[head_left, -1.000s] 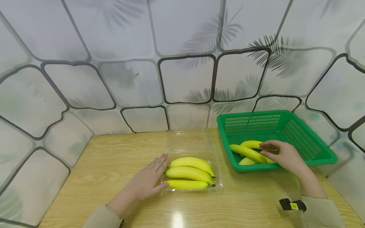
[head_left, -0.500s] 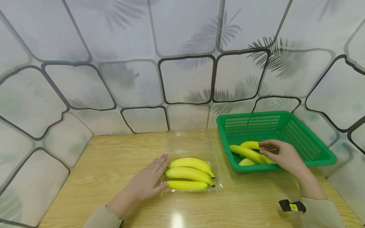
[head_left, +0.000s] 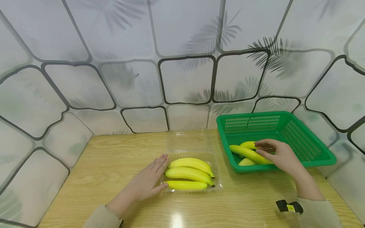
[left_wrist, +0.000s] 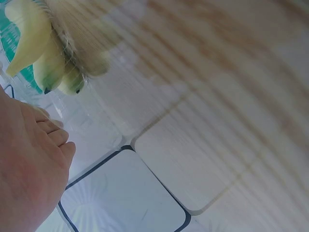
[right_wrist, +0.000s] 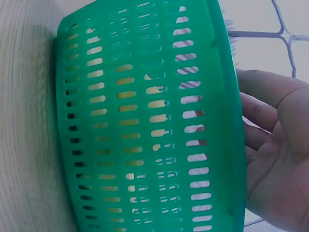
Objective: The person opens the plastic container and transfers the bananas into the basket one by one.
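Observation:
In the head view, a clear plastic clamshell box (head_left: 219, 183) holds three yellow bananas (head_left: 188, 173) side by side, its lid (head_left: 188, 142) laid back. My left hand (head_left: 142, 183) lies with straight fingers along the box's left side, thumb at its near corner. To the right, a green basket (head_left: 317, 145) holds more bananas, one lying slantwise on top (head_left: 248, 153). My right hand (head_left: 279, 155) reaches over its near rim, thumb and bent fingers apart above the bananas. The palm covers that banana's right end. Through the basket's slotted wall (right_wrist: 140, 121), the right wrist view shows yellow patches.
A light wood-grain table (head_left: 114, 158) bears both containers. Patterned wall covering (head_left: 185, 79) rises behind it and on both sides. The basket stands toward the back right, close to the right wall, a short gap from the box.
My right hand has shifted slightly left over the bananas in the basket. The left hand and the box of bananas stay where they were.

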Action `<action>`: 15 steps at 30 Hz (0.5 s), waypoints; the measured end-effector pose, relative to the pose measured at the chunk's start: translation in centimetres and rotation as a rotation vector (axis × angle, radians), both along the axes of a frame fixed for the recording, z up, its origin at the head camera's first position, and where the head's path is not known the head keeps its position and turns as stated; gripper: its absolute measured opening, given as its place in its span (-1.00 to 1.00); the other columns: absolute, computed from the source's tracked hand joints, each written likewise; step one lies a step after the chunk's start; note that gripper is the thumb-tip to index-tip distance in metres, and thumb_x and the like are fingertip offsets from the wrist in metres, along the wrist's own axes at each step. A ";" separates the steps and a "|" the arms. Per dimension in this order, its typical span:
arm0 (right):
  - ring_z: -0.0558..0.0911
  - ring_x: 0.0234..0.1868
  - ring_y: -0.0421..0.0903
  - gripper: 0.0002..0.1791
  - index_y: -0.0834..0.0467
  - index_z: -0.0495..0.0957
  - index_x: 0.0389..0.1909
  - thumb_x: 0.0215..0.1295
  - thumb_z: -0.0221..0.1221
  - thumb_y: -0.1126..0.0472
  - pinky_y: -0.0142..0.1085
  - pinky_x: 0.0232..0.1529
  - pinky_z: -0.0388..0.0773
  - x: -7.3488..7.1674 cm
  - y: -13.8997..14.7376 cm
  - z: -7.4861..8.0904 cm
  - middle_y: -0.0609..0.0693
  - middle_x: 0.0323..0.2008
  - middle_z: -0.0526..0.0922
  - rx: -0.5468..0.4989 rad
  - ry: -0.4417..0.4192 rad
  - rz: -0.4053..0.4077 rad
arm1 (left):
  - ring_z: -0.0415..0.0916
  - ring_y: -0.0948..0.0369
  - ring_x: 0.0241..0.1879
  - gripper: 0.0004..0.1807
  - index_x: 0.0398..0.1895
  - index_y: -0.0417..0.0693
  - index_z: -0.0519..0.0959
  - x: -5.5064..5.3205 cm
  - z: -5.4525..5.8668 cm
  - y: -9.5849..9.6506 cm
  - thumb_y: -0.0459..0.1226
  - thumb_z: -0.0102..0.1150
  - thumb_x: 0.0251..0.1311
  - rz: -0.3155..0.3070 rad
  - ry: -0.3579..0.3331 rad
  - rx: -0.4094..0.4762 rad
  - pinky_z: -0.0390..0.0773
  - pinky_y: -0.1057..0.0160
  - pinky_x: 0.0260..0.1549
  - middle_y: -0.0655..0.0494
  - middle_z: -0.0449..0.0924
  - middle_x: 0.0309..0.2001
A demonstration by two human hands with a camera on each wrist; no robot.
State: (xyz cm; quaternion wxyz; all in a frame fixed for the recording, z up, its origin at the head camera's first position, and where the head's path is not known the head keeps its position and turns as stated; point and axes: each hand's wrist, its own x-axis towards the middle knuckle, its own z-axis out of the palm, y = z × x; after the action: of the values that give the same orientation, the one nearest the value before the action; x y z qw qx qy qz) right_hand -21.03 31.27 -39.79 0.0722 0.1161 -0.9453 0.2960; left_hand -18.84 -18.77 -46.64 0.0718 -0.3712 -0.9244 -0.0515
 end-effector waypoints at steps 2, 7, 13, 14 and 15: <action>0.68 -0.11 -0.35 -0.66 0.17 0.70 0.18 0.50 0.32 0.11 -0.43 -0.12 0.66 0.0 -0.2 0.1 0.16 0.05 0.81 -0.001 0.007 0.003 | 0.04 -0.11 0.69 -0.08 0.68 -0.34 0.05 0.0 0.0 0.0 0.16 -0.05 0.59 0.002 -0.004 0.002 0.19 -0.05 0.65 -0.27 0.01 0.70; 0.68 -0.12 -0.38 -0.66 0.17 0.70 0.18 0.50 0.32 0.12 -0.43 -0.12 0.66 0.2 -0.9 0.3 0.14 0.04 0.82 -0.018 0.013 0.018 | 0.03 -0.11 0.69 -0.07 0.68 -0.33 0.04 -0.1 -0.1 -0.1 0.16 -0.05 0.58 0.002 -0.005 0.002 0.19 -0.05 0.65 -0.26 0.00 0.70; 0.63 -0.12 -0.50 -0.65 0.16 0.69 0.19 0.50 0.32 0.13 -0.44 -0.10 0.65 0.4 -1.8 0.6 0.12 0.03 0.82 -0.048 0.005 0.044 | 0.03 -0.10 0.69 -0.06 0.68 -0.33 0.04 -0.1 -0.2 -0.1 0.18 -0.05 0.58 0.002 0.009 -0.007 0.20 -0.05 0.65 -0.26 0.01 0.70; 0.64 -0.12 -0.50 -0.66 0.16 0.69 0.19 0.49 0.33 0.13 -0.44 -0.10 0.66 0.5 -2.0 0.6 0.12 0.03 0.82 -0.050 0.008 0.047 | 0.03 -0.09 0.70 -0.06 0.68 -0.33 0.04 -0.1 -0.2 -0.1 0.18 -0.05 0.57 0.003 0.011 -0.008 0.20 -0.04 0.65 -0.25 0.01 0.70; 0.64 -0.12 -0.50 -0.66 0.15 0.69 0.19 0.49 0.33 0.14 -0.44 -0.10 0.66 0.5 -2.2 0.6 0.12 0.03 0.82 -0.053 0.014 0.052 | 0.02 -0.09 0.70 -0.05 0.68 -0.33 0.03 -0.1 -0.2 -0.1 0.18 -0.04 0.57 0.004 0.012 -0.010 0.19 -0.03 0.65 -0.25 0.01 0.70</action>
State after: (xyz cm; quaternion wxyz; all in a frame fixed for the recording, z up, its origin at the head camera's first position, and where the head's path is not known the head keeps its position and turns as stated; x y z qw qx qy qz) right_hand -20.57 29.12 -39.17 0.0742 0.1406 -0.9333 0.3220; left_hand -18.97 -18.88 -46.85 0.0753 -0.3701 -0.9249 -0.0445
